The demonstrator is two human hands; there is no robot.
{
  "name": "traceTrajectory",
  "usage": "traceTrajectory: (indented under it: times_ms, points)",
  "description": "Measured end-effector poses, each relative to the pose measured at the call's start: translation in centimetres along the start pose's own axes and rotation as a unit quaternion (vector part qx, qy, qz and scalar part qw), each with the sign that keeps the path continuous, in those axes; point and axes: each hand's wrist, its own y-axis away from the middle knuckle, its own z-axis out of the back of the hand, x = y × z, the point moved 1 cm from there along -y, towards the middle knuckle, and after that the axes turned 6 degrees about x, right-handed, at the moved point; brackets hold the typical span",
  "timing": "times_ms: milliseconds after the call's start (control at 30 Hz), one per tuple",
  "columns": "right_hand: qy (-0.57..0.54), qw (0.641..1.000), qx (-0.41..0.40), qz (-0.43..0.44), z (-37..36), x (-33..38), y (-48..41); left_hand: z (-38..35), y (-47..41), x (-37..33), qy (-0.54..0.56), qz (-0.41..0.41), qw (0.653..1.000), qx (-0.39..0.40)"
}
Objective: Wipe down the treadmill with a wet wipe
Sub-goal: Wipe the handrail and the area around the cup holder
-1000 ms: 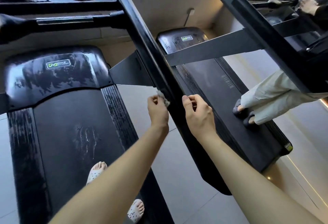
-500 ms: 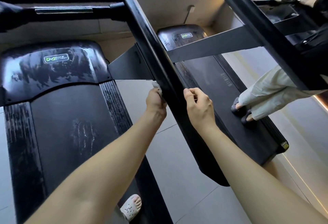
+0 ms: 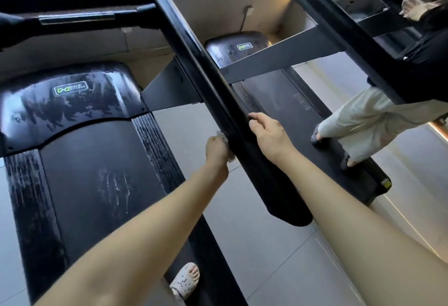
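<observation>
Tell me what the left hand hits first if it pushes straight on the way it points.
The treadmill's black handrail: the left hand holds the wet wipe against its near side, so it meets it at once, though depth is hard to judge.

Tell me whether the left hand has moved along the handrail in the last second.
Yes. The left hand, pressing the wet wipe, slid down the handrail, away from the grey bracket toward the rail's near end.
</observation>
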Motion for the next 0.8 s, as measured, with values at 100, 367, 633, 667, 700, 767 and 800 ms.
traceTrajectory:
  times_ms: [100,367,633,667,700,767,800]
  points:
    - [0.084,0.996,0.013,-0.010,1.1,-2.6,3.5,1.6,-2.7,-2.5,0.041,-0.016,0.999,-0.032]
    - [0.070,0.995,-0.061,-0.035,-0.3,-5.4,7.5,-2.4,7.1,5.5,0.037,0.029,0.993,0.105]
    - [0.075,0.994,-0.073,-0.037,-0.4,-5.5,7.1,-0.6,3.6,-1.1,0.063,-0.049,0.996,-0.031]
    - [0.077,0.994,-0.073,-0.039,-0.4,-5.5,7.2,-0.3,2.5,-1.9,0.090,-0.048,0.994,-0.042]
    - [0.078,0.993,-0.075,-0.041,-0.4,-5.6,7.2,-0.3,1.8,-2.1,0.099,-0.050,0.993,-0.047]
    - [0.079,0.993,-0.076,-0.043,-0.3,-5.6,7.1,-0.7,2.5,-1.3,0.080,-0.054,0.995,-0.036]
    - [0.080,0.993,-0.076,-0.043,-0.3,-5.6,7.1,-1.1,3.4,-0.3,0.068,-0.054,0.996,-0.025]
